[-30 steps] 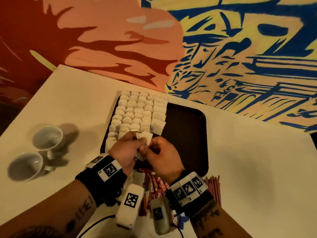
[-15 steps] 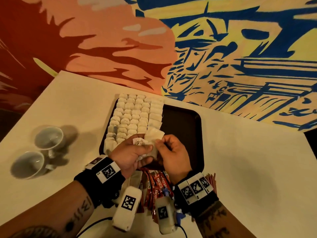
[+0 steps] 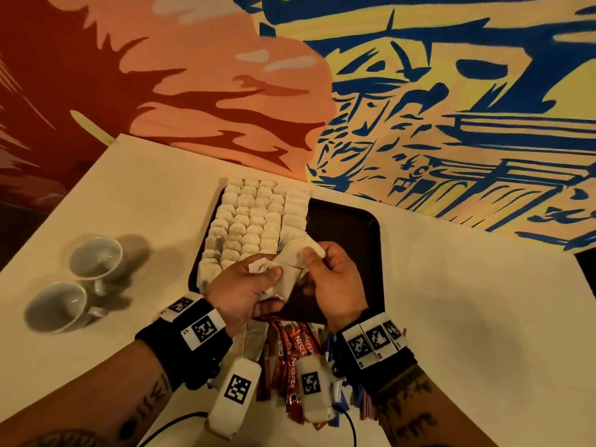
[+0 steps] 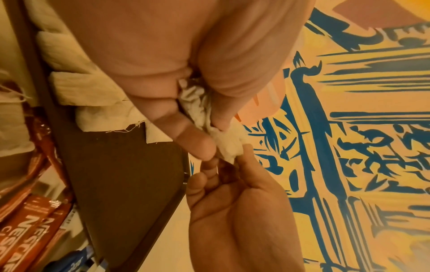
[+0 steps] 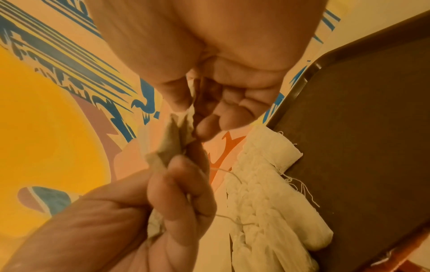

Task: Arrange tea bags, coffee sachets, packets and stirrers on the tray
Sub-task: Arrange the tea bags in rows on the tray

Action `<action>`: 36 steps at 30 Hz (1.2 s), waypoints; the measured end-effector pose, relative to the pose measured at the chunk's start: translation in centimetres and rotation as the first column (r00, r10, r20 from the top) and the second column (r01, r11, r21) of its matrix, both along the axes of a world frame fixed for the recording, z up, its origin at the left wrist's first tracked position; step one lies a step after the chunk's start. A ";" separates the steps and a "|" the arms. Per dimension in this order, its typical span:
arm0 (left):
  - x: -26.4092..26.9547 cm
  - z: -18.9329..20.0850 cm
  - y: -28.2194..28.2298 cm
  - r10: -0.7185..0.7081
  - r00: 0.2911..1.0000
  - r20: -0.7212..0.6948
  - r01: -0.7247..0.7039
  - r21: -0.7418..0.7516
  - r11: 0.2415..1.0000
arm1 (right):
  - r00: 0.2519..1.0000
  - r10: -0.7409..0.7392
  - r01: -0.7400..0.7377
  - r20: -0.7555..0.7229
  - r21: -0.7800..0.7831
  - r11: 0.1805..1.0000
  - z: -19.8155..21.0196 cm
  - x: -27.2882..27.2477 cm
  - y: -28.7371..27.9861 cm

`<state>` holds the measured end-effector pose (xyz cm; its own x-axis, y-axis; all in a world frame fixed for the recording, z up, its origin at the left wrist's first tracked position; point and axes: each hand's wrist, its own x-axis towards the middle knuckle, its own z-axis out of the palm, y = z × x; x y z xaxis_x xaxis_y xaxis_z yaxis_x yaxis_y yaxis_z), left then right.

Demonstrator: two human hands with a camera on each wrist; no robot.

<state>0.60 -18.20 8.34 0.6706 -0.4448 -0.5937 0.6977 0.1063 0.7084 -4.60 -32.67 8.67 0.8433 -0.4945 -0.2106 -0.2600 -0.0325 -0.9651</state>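
A dark tray [image 3: 348, 227] lies on the pale table, its left half filled with rows of white tea bags [image 3: 254, 217]. Above the tray's near edge my left hand [image 3: 245, 285] grips a small bunch of tea bags [image 3: 287, 272], fingers and thumb curled round them. My right hand [image 3: 329, 279] pinches the upper corner of one bag [image 3: 314, 250] in that bunch. In the left wrist view the bunch of tea bags [image 4: 223, 145] sits between my fingertips. In the right wrist view the pinched bag [image 5: 177, 139] hangs between both hands beside the laid tea bags [image 5: 263, 184].
Red coffee sachets [image 3: 296, 353] lie on the table under my wrists, with blue packets [image 3: 329, 346] and red stirrers [image 3: 367, 408] beside them. Two white cups [image 3: 77, 282] stand at the left. The tray's right half [image 3: 345, 250] is bare. A painted wall rises behind the table.
Both hands have lifted slightly with the bunch of tea bags. My right hand has shifted from the bunch's middle to pinch a bag's upper corner and draw it rightwards.
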 end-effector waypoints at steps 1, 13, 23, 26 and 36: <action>0.1 -0.2 0.0 0.012 1.000 0.005 -0.012 0.018 1.000 | 1.000 -0.009 0.009 0.002 0.000 1.000 0.0 0.0 0.0; 1.4 -0.9 1.0 -0.095 0.990 0.103 0.067 0.242 0.968 | 0.989 0.140 -0.140 0.039 0.000 0.990 -0.6 -0.3 -1.2; 2.4 -2.3 1.2 -0.481 0.803 0.352 0.226 0.567 0.792 | 0.929 0.350 -0.368 -0.120 -0.202 0.908 -1.8 0.1 -1.0; 2.6 -2.7 1.9 -0.559 0.756 0.341 0.261 0.626 0.735 | 0.902 0.360 -0.409 -0.237 -0.210 0.888 -2.3 0.3 -1.3; 4.7 -3.8 3.7 -0.351 0.907 0.232 0.168 0.564 0.808 | 0.726 0.290 -0.581 -0.624 -0.331 0.743 -7.0 5.0 -4.5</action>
<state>5.30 -14.47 4.53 0.7625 -0.3144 -0.5655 0.3774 -0.4939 0.7834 0.39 -37.19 1.63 0.8221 -0.2500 -0.5115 -0.5247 -0.6813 -0.5104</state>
